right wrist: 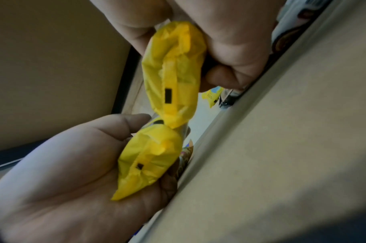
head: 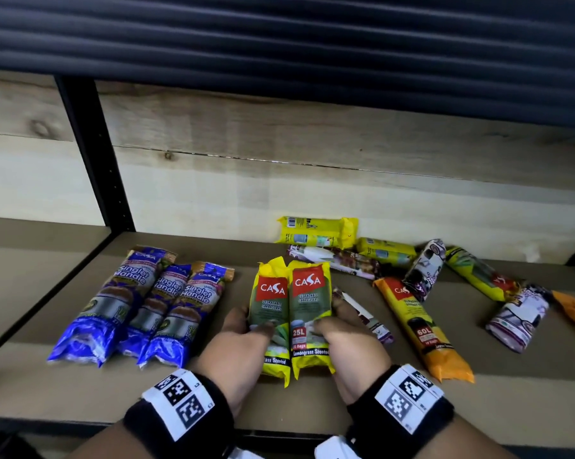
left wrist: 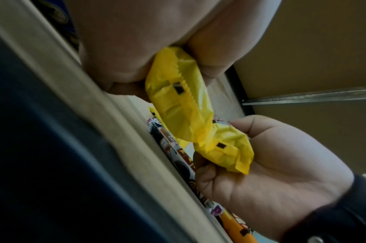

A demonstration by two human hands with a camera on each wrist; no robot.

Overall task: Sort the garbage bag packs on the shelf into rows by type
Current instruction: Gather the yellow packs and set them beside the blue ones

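Two yellow Casa 25L packs are held side by side at the shelf's middle front. My left hand (head: pixel 253 321) grips the left pack (head: pixel 269 306), and my right hand (head: pixel 332 318) grips the right pack (head: pixel 310 303), thumbs on top. In the left wrist view the left pack's end (left wrist: pixel 177 92) sits between thumb and fingers. The right wrist view shows the right pack's end (right wrist: pixel 173 74) held the same way. Three blue Singlet Handle packs (head: pixel 160 306) lie in a row at the left.
An orange Casa 60L pack (head: pixel 422 329) lies right of my hands, and a purple-white pack (head: pixel 365 314) lies against my right fingers. More yellow packs (head: pixel 316 231) and purple-white packs (head: pixel 518 321) are scattered toward the back right. A black upright (head: pixel 94 154) stands at the back left.
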